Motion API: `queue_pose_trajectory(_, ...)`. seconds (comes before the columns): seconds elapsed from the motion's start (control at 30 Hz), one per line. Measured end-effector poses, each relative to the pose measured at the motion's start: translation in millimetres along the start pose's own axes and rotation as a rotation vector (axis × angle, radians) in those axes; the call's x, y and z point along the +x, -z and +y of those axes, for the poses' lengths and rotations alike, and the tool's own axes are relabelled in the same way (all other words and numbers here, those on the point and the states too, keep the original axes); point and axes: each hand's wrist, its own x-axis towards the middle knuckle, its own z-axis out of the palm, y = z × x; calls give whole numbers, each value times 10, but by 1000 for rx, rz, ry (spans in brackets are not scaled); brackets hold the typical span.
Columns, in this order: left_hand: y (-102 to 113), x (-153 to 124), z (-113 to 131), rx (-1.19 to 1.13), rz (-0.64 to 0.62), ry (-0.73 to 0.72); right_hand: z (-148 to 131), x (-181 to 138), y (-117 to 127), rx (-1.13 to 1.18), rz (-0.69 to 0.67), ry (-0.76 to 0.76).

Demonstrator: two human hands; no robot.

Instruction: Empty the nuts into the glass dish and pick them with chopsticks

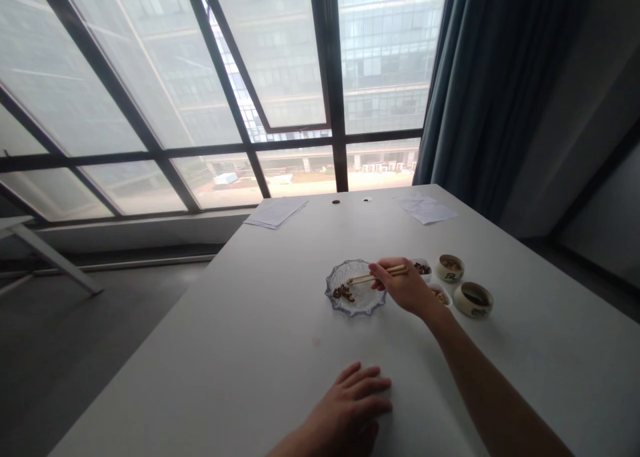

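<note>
While outstretched, right hand (405,287) around chopsticks (367,278)

No words or numbers can be read here. The two small round cream cups (450,268) at the right of the middle have dark marks on their sides, too small to read. The white paper sheets (277,212) higher up show no clear print.

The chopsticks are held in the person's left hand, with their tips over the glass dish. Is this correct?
Not quite: it is the right hand that holds the chopsticks, with their tips over the glass dish. The head view shows this. The left hand lies flat on the table, holding nothing.
</note>
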Motion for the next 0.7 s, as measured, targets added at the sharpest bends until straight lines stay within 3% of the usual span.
queue_pose_trajectory(0.5,-12,-7,-8,-27,-1,9,222,87,-150,-41,59,25)
queue_pose_trajectory(0.6,-2,-4,9,-31,1,17,166,89,-148,-58,91,30)
queue_pose_trajectory(0.7,17,-2,30,-29,-1,23,-47,27,16,-92,127,43)
